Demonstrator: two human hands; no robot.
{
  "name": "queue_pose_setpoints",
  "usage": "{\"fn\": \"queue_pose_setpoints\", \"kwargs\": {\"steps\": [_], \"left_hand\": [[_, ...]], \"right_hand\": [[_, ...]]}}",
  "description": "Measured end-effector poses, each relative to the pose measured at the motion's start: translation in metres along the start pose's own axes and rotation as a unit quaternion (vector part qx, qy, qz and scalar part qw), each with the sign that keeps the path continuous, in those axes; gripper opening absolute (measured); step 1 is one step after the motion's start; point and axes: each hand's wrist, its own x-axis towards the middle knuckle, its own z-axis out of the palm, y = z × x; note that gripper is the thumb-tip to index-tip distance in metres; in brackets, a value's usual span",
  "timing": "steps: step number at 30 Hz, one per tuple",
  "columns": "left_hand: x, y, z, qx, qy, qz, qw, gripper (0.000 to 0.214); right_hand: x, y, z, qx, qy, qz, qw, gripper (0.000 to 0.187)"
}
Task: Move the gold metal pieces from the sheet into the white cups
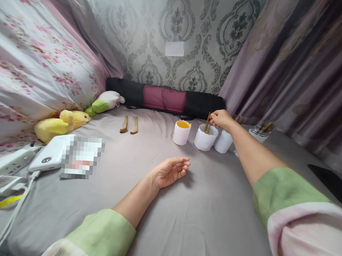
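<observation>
My right hand [220, 119] reaches over a white cup [205, 140], its fingers pinched on a thin gold-brown stick [209, 127] that dips into the cup. Another such stick [207, 122] leans close beside it. My left hand [172, 171] rests on the grey sheet [164, 229] with loosely curved fingers and nothing in them. Left of the cup stands a white cup with a yellow inside [181, 134]. A further white cup [224, 142] is to the right, partly behind my right forearm, with sticks showing above it. Two bundles of bent gold-coloured rods [124, 124] [135, 126] lie farther left.
A jar of brown sticks [260, 133] stands beyond my right forearm. At the left are plush toys [61, 126], a white power bank [52, 154], a power strip [8, 165] and cables. A dark flat object [332, 184] lies at the right; a black-and-maroon roll [164, 98] runs along the wall.
</observation>
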Motion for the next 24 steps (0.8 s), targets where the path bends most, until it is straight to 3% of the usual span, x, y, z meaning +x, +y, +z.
{"fn": "queue_pose_setpoints", "kwargs": {"steps": [24], "left_hand": [[0.0,0.001,0.0,0.002,0.002,-0.003,1.0,0.013]], "right_hand": [[-0.009,0.005,-0.009,0.044,-0.003,0.005,0.999,0.012]]}}
